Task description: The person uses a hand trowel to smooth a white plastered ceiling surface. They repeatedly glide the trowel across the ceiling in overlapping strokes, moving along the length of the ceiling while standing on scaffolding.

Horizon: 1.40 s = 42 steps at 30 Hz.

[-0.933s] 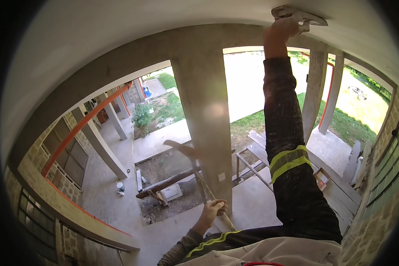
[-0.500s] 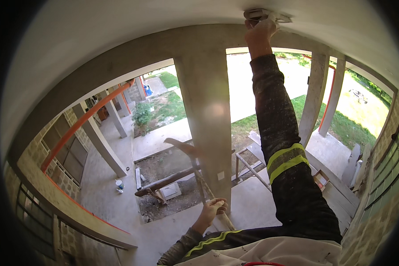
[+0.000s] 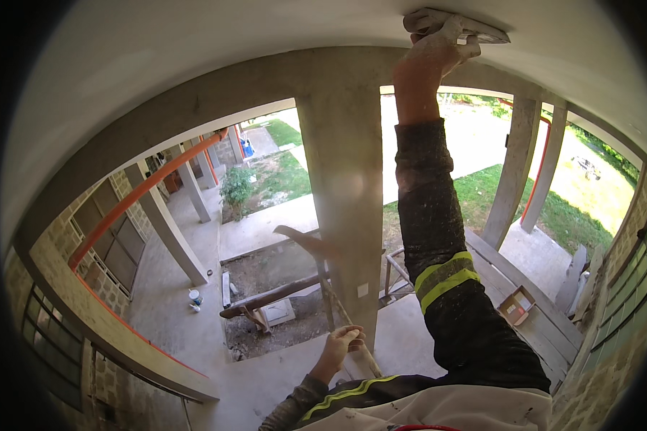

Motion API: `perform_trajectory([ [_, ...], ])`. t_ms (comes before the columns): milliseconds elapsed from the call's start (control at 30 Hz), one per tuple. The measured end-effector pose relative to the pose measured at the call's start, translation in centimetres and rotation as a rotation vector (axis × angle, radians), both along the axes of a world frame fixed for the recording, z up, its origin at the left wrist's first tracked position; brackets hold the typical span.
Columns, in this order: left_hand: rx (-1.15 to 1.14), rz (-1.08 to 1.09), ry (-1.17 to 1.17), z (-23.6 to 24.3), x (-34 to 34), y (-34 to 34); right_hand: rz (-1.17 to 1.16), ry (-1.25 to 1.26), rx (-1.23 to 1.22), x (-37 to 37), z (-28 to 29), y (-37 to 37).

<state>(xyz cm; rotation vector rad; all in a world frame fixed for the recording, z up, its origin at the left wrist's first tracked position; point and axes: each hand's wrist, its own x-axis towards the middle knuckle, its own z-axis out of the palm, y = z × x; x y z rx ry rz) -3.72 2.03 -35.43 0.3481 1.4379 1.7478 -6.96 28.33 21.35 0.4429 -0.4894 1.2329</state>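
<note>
My right arm reaches up to the pale ceiling (image 3: 266,29). My right hand (image 3: 442,54) is closed around a flat, whitish trowel-like tool (image 3: 485,31), its plate at the ceiling surface. White dust coats the fingers and specks the dark sleeve (image 3: 428,194) with its yellow bands. Low in front of my body, my left hand (image 3: 343,343) has curled, closed fingers. It overlaps a wooden pole (image 3: 369,361) that slants past it. Whether the fingers grip the pole or something small cannot be made out.
A concrete column (image 3: 341,179) stands straight ahead, joined to a beam. Nearby are rough timbers (image 3: 273,296) over a dirt patch and planks (image 3: 553,330) bearing an open box (image 3: 516,305). An orange pipe (image 3: 144,190) runs at left; a white bucket (image 3: 194,296) stands on the floor below.
My right hand and the tool have shifted right along the ceiling, and more of the tool's plate shows. The view has tilted slightly. My left hand stays beside the pole.
</note>
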Motion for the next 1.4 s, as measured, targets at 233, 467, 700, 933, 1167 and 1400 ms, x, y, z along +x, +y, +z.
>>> perform_trajectory([
  [233,0.055,-0.041,0.002,0.2,0.1,-0.1,0.343,-0.222,0.043,-2.7,-0.4,-1.9],
  [467,0.037,-0.027,-0.023,-0.1,-0.1,-0.4,0.066,-0.024,-0.086,-2.7,-0.2,-5.9],
  [700,0.032,-0.018,-0.011,0.0,0.0,-0.4,0.012,-0.033,-0.031,-0.5,-0.7,-2.5],
  [933,0.043,-0.011,-0.021,0.2,-0.2,-0.3,0.281,-0.219,-0.047,2.3,-0.1,2.1],
  [1167,0.024,-0.044,-0.018,0.1,-0.5,0.2,0.068,0.193,-0.095,2.9,0.8,5.3],
  [1400,-0.008,-0.042,-0.018,0.0,-0.7,0.3,0.102,0.034,-0.012,3.5,0.5,7.8],
])
